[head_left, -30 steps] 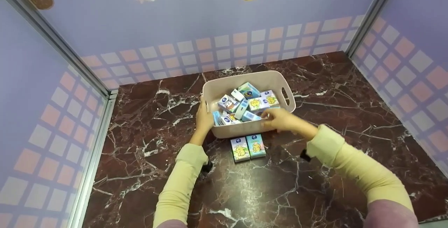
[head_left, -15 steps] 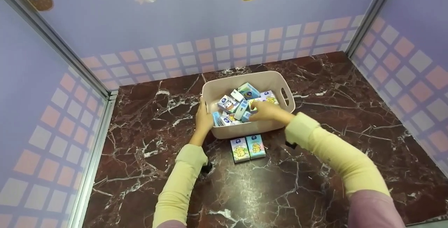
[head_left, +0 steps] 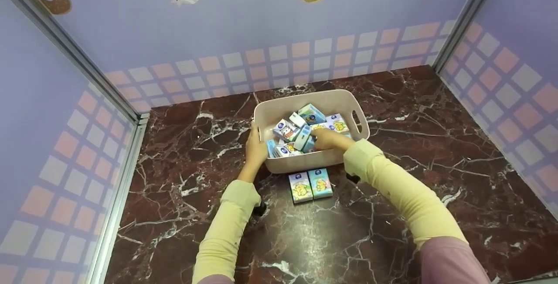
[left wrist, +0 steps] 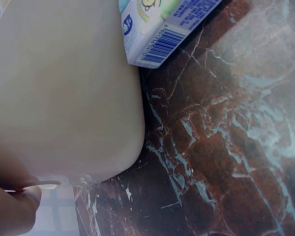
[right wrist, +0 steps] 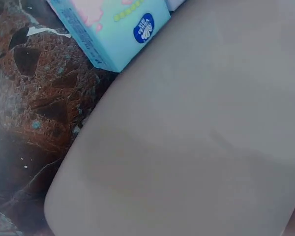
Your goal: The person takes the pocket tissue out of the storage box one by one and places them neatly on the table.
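A beige plastic basket (head_left: pixel 301 161) holds several small printed tissue packs (head_left: pixel 285 130). My left hand (head_left: pixel 255 148) grips the basket's left end at the handle; the left wrist view shows part of this hand (left wrist: pixel 12 209) against the basket wall (left wrist: pixel 64 88). My right hand (head_left: pixel 329 139) reaches over the near rim into the basket, among the packs. Its fingertips are hidden there, so whether they pinch a pack is unclear. In front of the basket a purple tissue pack (head_left: pixel 301 187) and a blue tissue pack (head_left: pixel 320 183) lie side by side, picture sides up.
The basket stands on a dark red marbled tabletop (head_left: pixel 183 214). Lilac panels with metal corner strips close in the back (head_left: pixel 244 22), the left (head_left: pixel 39 144) and the right (head_left: pixel 518 66).
My right hand has moved left from the basket's near right rim and gone down among the packs. The left hand keeps its place on the basket, and the two packs in front have not moved.
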